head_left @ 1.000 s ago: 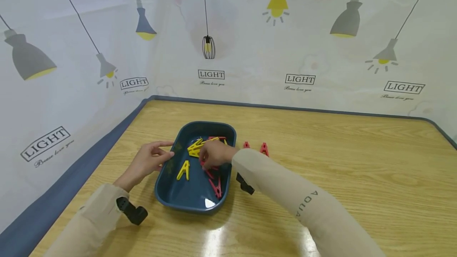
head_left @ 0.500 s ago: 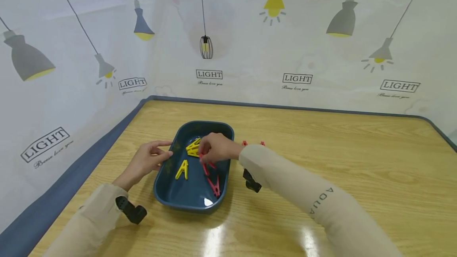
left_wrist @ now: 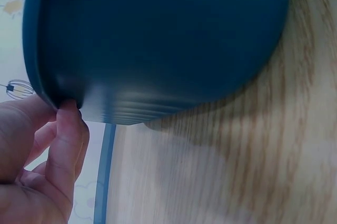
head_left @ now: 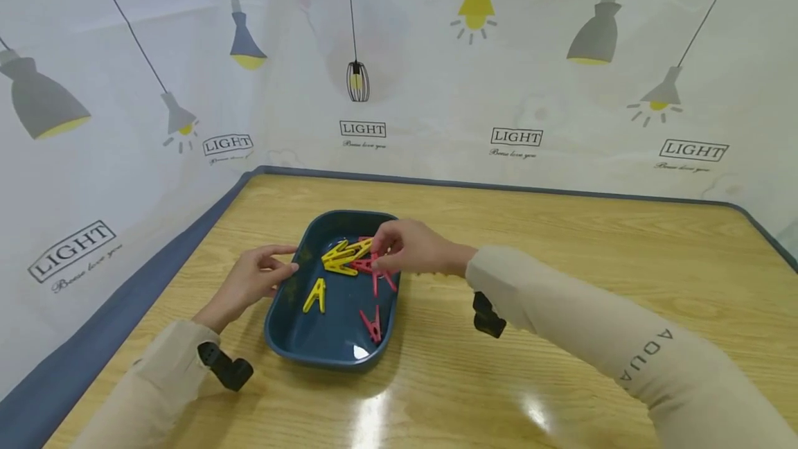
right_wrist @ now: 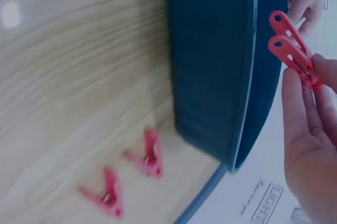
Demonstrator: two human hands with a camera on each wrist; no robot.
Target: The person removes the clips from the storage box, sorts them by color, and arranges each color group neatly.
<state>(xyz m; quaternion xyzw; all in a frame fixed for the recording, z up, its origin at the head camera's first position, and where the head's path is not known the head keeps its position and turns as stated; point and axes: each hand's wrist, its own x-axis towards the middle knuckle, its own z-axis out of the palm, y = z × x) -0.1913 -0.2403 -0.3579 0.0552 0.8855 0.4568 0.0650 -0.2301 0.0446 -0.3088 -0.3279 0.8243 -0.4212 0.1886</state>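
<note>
My left hand (head_left: pixel 249 281) pinches the left rim of a dark blue plastic tub (head_left: pixel 330 338), thumb and fingers on either side of the edge in the left wrist view. Over the tub's right side, my right hand (head_left: pixel 419 247) holds a red clothespin (right_wrist: pixel 295 56) by its clamping end, handles pointing away from the fingers. Inside the tub, several yellow clothespins (head_left: pixel 337 260) lie heaped toward the back with some red partly hidden among them. A lone yellow clothespin (head_left: pixel 316 295) rests left of centre, and a red clothespin (head_left: pixel 372 326) lies at the front right.
Two red clothespins, one nearer the tub (right_wrist: pixel 150 155) and one farther off (right_wrist: pixel 109 195), lie on the wooden table (head_left: pixel 561 283) outside it. The right hand mostly hides them in the head view. A printed cloth wall (head_left: pixel 436 89) stands behind the table.
My right hand has lifted a red clothespin from the pile and moved right, to above the tub's right rim. The left hand keeps its place on the tub.
</note>
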